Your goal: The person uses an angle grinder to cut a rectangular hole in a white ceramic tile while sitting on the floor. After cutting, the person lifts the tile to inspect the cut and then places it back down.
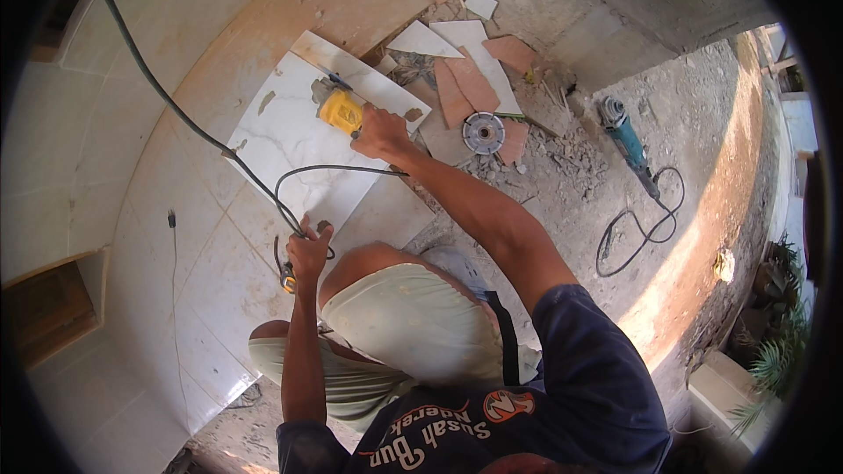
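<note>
Dusty floor (pixel 571 254) — white slab (pixel 299 140), broken tiles (pixel 474 81), rubble (pixel 571 162), teal grinder (pixel 627 142)

Floor (pixel 694 254): bright sunlight is striping it at your right.
Wall (pixel 79 149): fisheye distortion is bending your left edge.

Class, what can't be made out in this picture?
Head view:
- Right hand: its palm, hidden by its own back.
- Yellow power tool: its rear end, hidden by that hand.
- Dark cable: its upper end, cut off at the upper rim.
- Black-and-yellow object: too small to identify.
</note>
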`<state>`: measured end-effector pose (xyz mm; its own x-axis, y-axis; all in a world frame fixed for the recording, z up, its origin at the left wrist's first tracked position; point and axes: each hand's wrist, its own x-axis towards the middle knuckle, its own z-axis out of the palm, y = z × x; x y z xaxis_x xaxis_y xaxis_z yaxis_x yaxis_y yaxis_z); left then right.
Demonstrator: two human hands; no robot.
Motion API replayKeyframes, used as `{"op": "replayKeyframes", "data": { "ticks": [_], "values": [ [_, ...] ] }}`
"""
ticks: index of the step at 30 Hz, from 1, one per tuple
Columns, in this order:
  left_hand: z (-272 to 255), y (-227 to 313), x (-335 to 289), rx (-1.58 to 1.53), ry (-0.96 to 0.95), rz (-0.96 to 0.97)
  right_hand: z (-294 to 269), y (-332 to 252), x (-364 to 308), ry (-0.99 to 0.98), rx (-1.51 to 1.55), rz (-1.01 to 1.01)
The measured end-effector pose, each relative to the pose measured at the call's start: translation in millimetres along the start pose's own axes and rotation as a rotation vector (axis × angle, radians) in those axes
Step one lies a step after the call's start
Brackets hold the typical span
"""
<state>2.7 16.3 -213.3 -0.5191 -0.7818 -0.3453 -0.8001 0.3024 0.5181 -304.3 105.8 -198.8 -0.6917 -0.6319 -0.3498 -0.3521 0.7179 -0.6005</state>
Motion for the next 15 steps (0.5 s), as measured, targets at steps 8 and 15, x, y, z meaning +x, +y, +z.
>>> {"op": "replayKeyframes", "data": {
  "ticks": [8,15],
  "values": [
    [0,3,-1,-0.007,0.003,-0.001,2,6,-5,0.014,-0.017,-0.014],
    [0,3,1,-0.027,-0.016,-0.007,4,12,-3,0.028,-0.029,-0.021]
  ]
}}
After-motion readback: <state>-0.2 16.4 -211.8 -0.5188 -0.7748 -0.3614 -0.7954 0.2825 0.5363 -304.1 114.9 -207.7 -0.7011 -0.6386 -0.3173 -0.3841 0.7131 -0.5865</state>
